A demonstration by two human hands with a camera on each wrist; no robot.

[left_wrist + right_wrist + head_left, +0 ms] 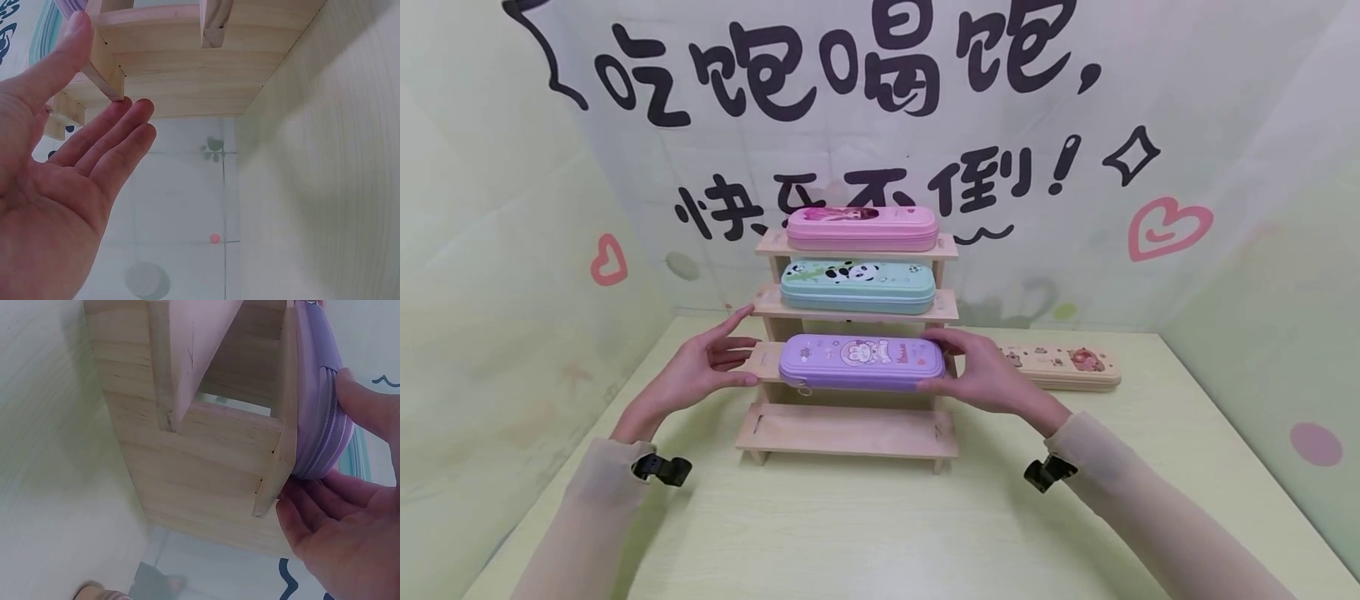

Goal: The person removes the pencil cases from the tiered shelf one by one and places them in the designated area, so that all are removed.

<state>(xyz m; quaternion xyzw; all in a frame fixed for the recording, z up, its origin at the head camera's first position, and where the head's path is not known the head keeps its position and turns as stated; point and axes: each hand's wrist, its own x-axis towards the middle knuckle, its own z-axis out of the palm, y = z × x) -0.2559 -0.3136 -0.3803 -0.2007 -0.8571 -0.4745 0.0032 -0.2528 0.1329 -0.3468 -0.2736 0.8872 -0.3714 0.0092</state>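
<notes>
A purple pencil case (861, 362) with a rabbit print lies lengthwise on a lower step of the wooden step rack (842, 429). My right hand (981, 371) holds its right end between thumb and fingers; in the right wrist view the thumb (365, 403) presses the front of the zipped case (319, 394). At the rack's left side is my left hand (700, 367), its fingers extended by the step's end. The left wrist view shows the fingertips (144, 115) right at the wooden step edge.
Above, the rack bears a mint panda pencil case (857, 287) and, on top, a pink pencil case (862, 229). A cream pencil case (1075, 368) lies on the table (880, 533) behind my right hand. Printed cloth walls (1247, 167) enclose the table's back and sides.
</notes>
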